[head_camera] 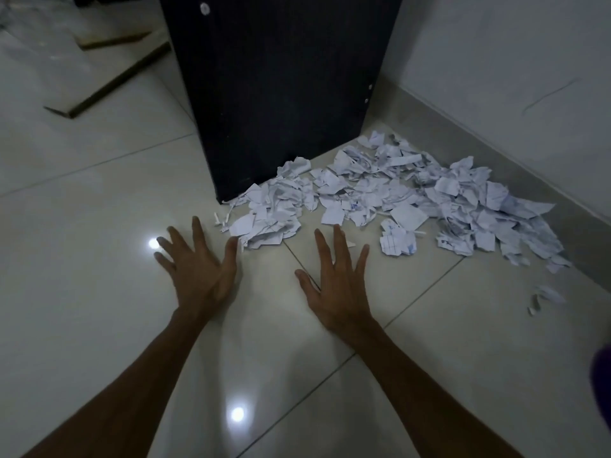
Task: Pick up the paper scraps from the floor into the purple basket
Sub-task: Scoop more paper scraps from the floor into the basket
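A wide heap of torn and crumpled white paper scraps lies on the tiled floor, between a dark cabinet and the wall. My left hand is spread flat with straight fingers, just short of the heap's near-left edge, its thumb close to the nearest scrap. My right hand is spread the same way, below the middle of the heap, holding nothing. A sliver of the purple basket shows at the right edge; most of it is out of frame.
A tall dark cabinet stands on the floor behind the heap. A grey wall with a skirting strip runs along the right. A few stray scraps lie apart at the right. Wooden strips lie at far left.
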